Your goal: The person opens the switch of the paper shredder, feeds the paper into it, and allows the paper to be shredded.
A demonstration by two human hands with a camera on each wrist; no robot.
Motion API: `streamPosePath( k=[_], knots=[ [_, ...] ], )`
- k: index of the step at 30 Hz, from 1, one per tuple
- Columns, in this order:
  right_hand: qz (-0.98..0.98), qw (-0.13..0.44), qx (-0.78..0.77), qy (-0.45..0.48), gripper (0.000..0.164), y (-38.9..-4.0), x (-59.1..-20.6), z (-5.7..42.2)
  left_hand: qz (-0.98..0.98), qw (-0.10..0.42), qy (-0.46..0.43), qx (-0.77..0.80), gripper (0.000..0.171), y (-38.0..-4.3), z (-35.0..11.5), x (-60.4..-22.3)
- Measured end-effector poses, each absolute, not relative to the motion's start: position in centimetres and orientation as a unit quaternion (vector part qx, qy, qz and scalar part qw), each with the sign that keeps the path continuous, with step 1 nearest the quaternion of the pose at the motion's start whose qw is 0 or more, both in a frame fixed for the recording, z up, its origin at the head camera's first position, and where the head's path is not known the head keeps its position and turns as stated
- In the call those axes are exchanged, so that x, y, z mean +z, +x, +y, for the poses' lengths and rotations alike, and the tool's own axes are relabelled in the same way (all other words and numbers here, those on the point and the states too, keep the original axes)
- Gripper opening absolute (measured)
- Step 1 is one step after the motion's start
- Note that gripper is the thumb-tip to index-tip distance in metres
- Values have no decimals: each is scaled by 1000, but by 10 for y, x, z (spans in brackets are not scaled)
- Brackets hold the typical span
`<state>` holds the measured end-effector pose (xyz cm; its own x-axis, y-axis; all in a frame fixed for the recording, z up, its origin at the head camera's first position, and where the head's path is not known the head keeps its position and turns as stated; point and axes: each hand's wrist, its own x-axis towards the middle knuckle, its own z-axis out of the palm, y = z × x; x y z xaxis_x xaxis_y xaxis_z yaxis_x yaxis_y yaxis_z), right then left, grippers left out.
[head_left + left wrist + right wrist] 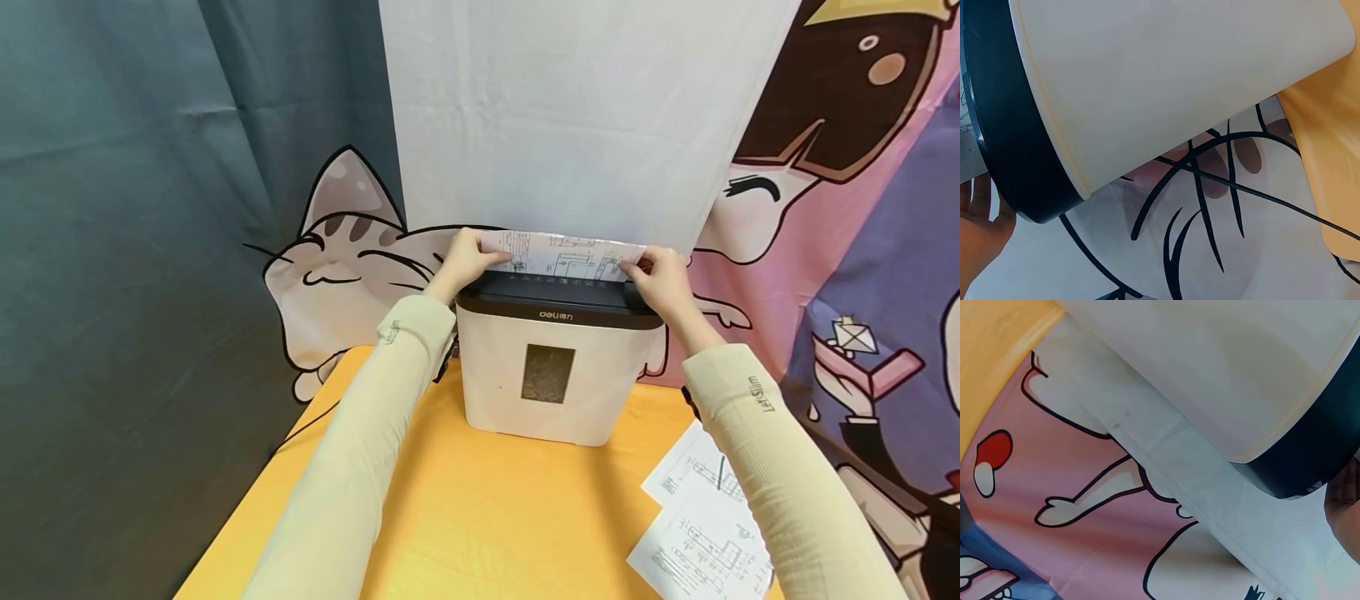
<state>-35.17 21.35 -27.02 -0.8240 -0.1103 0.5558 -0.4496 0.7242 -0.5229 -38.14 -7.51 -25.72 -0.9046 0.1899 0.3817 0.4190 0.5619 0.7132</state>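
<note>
A white paper shredder (pixel 495 367) with a dark top and a small front window stands at the back of the yellow table. Upright at the slot in its top is a sheet of paper (pixel 573 254) printed with line drawings. My left hand (pixel 468 260) pinches the sheet's left end, thumb on the near face. At the right end my right hand (pixel 663 279) pinches it the same way. In the left wrist view, the left hand (pixel 985 219) is beside the dark top, next to the paper's edge. The right wrist view shows only part of the right hand (pixel 1344 503).
Several printed sheets (pixel 701 533) lie overlapping on the table (pixel 495 508) at the right, partly under the right sleeve. A thin black cord (pixel 307 429) runs over the table's left edge. Behind the shredder hangs a cartoon-printed cloth (pixel 585 117).
</note>
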Motion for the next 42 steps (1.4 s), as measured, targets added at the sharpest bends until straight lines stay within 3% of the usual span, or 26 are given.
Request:
streamPosePath(
  k=[4, 8, 14, 42],
  knots=[
    [-897, 250, 332, 153, 19, -351, -269, 213, -875, 135, -171, -432, 26, -382, -74, -258],
    [-897, 258, 323, 154, 15, -351, -272, 214, -880, 143, -174, -419, 39, -384, -75, -260],
    [-898, 264, 318, 153, 11, -352, -277, 215, -884, 149, -175, -407, 17, -383, -76, -262],
    [-884, 267, 344, 172, 11, -350, -280, 203, -860, 143, -183, -455, 8, -381, -78, -266]
  ],
)
